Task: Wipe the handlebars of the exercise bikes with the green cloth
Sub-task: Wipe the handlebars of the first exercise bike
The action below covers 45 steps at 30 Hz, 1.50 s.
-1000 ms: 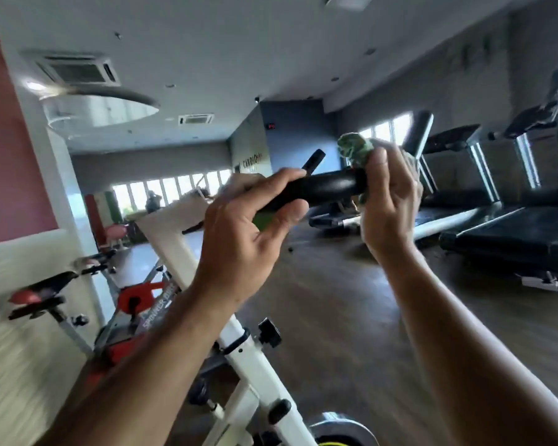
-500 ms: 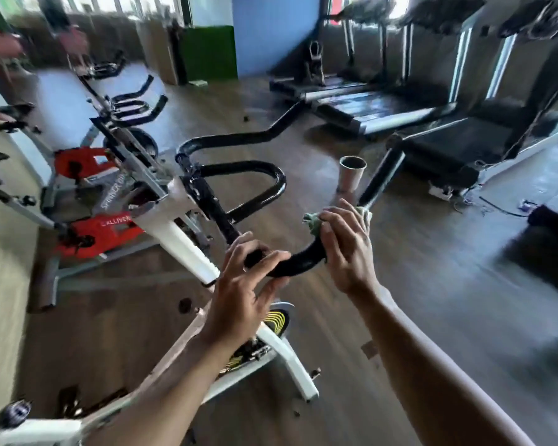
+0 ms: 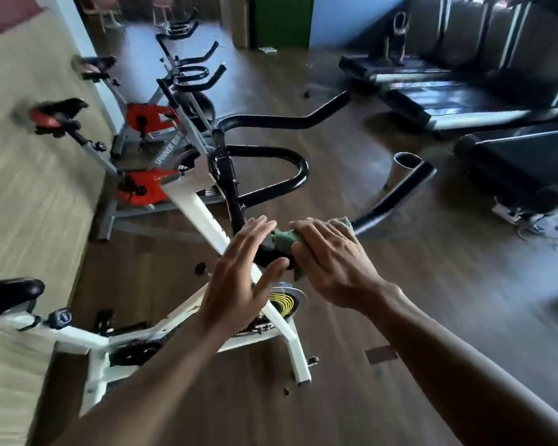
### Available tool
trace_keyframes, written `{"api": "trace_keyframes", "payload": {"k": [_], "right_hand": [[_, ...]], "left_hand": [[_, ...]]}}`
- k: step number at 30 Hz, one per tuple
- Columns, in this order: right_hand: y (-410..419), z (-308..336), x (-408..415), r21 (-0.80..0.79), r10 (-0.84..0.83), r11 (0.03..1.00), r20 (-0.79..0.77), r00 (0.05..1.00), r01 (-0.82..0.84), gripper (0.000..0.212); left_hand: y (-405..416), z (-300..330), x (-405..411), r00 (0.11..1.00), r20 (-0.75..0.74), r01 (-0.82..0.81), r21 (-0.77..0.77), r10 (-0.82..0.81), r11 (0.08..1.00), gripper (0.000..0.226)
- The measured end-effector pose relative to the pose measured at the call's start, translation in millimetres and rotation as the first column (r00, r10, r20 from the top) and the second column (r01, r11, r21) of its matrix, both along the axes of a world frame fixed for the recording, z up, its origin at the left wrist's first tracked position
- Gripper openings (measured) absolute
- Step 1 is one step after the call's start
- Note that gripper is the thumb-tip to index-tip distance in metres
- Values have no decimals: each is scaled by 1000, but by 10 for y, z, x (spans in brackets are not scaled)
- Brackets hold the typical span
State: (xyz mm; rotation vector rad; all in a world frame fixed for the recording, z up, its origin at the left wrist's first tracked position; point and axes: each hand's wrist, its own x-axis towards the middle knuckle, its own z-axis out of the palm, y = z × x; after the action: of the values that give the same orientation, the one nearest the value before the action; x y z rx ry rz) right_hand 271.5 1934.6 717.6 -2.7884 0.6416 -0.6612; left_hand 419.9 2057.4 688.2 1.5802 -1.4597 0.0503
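on the handlebar [image 3: 397,194], green cloth [image 3: 284,240] wraps crosswise.

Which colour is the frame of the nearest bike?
White frame, seen best in the head view.

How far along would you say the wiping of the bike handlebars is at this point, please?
Done: nothing shows as finished; no bar looks visibly cleaner. In hand: the right hand presses the green cloth onto the white bike's handlebar, near its middle; the left hand is open beside it. Left: the bar's far end and the red bikes' handlebars behind.
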Motion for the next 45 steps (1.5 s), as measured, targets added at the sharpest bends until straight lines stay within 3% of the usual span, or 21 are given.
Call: {"api": "trace_keyframes", "payload": {"k": [4, 6, 10, 15, 17, 22, 28, 34, 41, 45], "right_hand": [[-416, 116, -199, 143, 230, 961, 66, 971, -237, 40], [-694, 105, -326, 40, 246, 968, 36, 969, -248, 41], [-1120, 0, -618, -120, 137, 982, -71, 988, -145, 48], [-1265, -194, -673, -192, 178, 964, -40, 983, -182, 43], [-1288, -224, -669, -186, 193, 964, -2, 981, -190, 43], [-1267, -237, -657, -183, 210, 963, 57, 976, -196, 42], [-1178, -307, -606, -231, 177, 962, 118, 977, -147, 33], [-1135, -295, -601, -250, 167, 959, 132, 977, -131, 31], [-982, -329, -525, -260, 93, 964, 137, 986, -55, 33], [-936, -322, -504, -241, 80, 969, 100, 992, -54, 36]], "left_hand": [[-303, 208, -461, 989, 83, -124, -1, 124, 992, 57], [-464, 259, -695, 957, 190, -238, 83, 219, 968, 60], [-684, 247, -1042, 788, 480, -540, 238, 386, 807, 64], [-783, 167, -1060, 708, 598, -633, 301, 376, 713, 55], [-761, 179, -975, 701, 624, -621, 299, 344, 724, 52], [-561, 208, -661, 742, 529, -610, 278, 411, 742, 54], [-634, 52, -832, 684, 661, -502, 121, 308, 856, 41], [-396, 160, -317, 795, 566, -362, 156, 217, 919, 36], [-469, 18, -597, 737, 629, -366, 64, 248, 928, 38], [-338, 138, -219, 828, 550, -237, 161, 112, 958, 36]]}}
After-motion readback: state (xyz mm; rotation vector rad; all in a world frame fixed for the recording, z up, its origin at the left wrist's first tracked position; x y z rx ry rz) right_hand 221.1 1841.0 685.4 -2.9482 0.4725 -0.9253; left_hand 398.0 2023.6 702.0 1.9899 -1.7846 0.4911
